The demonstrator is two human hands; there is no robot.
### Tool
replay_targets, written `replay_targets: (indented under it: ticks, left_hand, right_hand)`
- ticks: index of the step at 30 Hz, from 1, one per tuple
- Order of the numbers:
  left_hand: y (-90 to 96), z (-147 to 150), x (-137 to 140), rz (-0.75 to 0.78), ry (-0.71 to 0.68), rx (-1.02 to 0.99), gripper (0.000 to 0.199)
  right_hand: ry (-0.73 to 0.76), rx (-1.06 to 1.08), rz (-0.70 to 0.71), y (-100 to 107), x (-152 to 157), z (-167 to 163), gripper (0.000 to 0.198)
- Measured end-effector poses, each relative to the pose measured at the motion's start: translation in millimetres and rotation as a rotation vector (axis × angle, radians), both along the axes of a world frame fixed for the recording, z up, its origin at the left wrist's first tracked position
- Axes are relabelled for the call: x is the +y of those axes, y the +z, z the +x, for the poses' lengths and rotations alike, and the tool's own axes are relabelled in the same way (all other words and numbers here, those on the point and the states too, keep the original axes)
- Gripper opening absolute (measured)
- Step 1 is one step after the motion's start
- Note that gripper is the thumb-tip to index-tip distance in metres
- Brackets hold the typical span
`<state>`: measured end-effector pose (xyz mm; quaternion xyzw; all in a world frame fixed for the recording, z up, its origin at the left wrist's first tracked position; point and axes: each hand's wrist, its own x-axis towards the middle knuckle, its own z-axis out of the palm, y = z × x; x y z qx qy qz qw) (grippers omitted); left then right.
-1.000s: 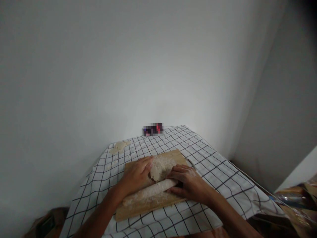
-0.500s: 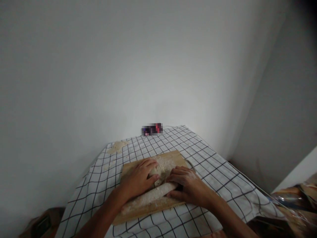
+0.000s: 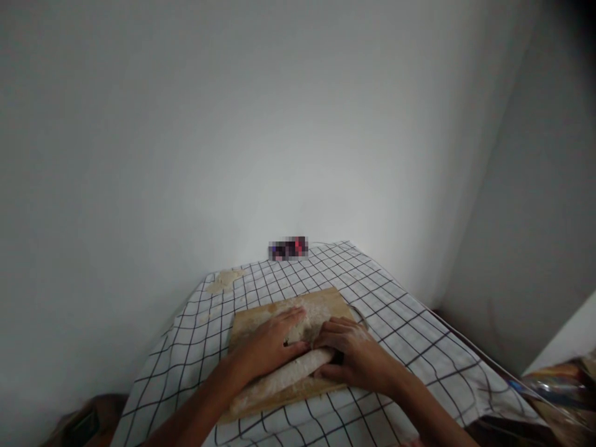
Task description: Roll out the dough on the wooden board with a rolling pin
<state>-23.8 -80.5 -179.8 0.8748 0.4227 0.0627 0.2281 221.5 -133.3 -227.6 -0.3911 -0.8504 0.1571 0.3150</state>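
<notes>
My left hand (image 3: pixel 277 338) lies over a piece of pale dough (image 3: pixel 297 334), its fingers stretched out and close together. Much of the dough is hidden under that hand. My right hand (image 3: pixel 349 347) has its fingers wrapped round the right end of a flour-covered rolling pin (image 3: pixel 293 371). The pin lies slantwise across a floured wooden board (image 3: pixel 270 400), on the near side of the dough.
A black-and-white checked cloth (image 3: pixel 391 316) covers the table. Spilled flour (image 3: pixel 226 280) lies at the far left. A blurred dark and red object (image 3: pixel 288 248) stands by the wall. Plastic-wrapped items (image 3: pixel 563 385) are at the lower right.
My left hand has slid forward and to the right, flattening over the dough and covering more of it. My right hand stays on the rolling pin. The whole view has shifted slightly.
</notes>
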Motion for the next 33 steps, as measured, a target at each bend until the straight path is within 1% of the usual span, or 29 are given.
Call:
replay_targets:
  ticks: [2, 4, 5, 7, 9, 11, 14, 16, 18, 19, 21, 23, 25, 30, 33]
  left_hand:
    - [3.5, -2.0, -0.2, -0.014, 0.003, -0.012, 0.085]
    - [7.6, -3.5, -0.3, 0.007, 0.004, -0.016, 0.094]
    - [9.4, -3.7, -0.3, 0.025, -0.009, -0.01, 0.096]
    - [12.2, -3.1, -0.7, 0.043, -0.057, 0.011, 0.089]
    - [13.9, -0.8, -1.4, 0.042, -0.097, 0.024, 0.077]
    - [15.0, 2.9, -1.6, 0.062, -0.098, 0.019, 0.071]
    - [16.5, 8.6, 1.1, 0.115, -0.055, 0.015, 0.077]
    - [17.7, 10.0, 6.2, 0.109, -0.027, 0.035, 0.08]
    - [18.9, 8.5, 13.5, 0.081, -0.031, 0.05, 0.079]
    - [19.3, 6.9, 17.7, 0.07, -0.043, 0.043, 0.075]
    - [19.6, 2.7, 25.6, 0.049, -0.064, -0.004, 0.058]
    - [19.2, -1.2, 32.1, 0.028, -0.049, -0.073, 0.041]
    - [18.2, -4.0, 36.8, 0.0, -0.01, -0.124, 0.035]
    - [15.0, -4.5, 43.1, -0.064, 0.038, -0.169, 0.033]
    - [15.5, -2.2, 42.5, -0.039, 0.057, -0.206, 0.038]
  right_hand:
    - [0.024, 0.001, -0.006, 0.5, 0.3, -0.1, 0.034]
    - [0.041, 0.003, -0.012, 0.9, -0.2, 0.1, 0.033]
    - [0.044, 0.006, -0.015, 1.3, -0.7, 0.3, 0.031]
    - [0.045, 0.008, -0.022, 2.1, -2.1, 0.9, 0.029]
    - [0.051, 0.009, -0.036, 3.2, -3.3, 1.6, 0.027]
    - [0.059, 0.015, -0.057, 4.0, -4.1, 2.3, 0.026]
    - [0.062, 0.034, -0.064, 3.3, -3.8, 3.0, 0.025]
    - [0.067, 0.04, -0.045, 1.3, -2.5, 3.3, 0.026]
    - [0.073, 0.045, -0.03, -1.4, -0.7, 3.6, 0.028]
    - [0.077, 0.05, -0.028, -2.7, 0.3, 3.7, 0.028]
    - [0.082, 0.06, -0.032, -4.5, 1.8, 3.8, 0.028]
    - [0.078, 0.066, -0.037, -4.8, 2.3, 3.7, 0.027]
    - [0.07, 0.065, -0.042, -3.8, 2.0, 3.5, 0.028]
    - [0.077, 0.062, -0.049, -1.3, 1.2, 4.2, 0.032]
    - [0.073, 0.058, -0.036, -2.4, 1.8, 4.8, 0.032]
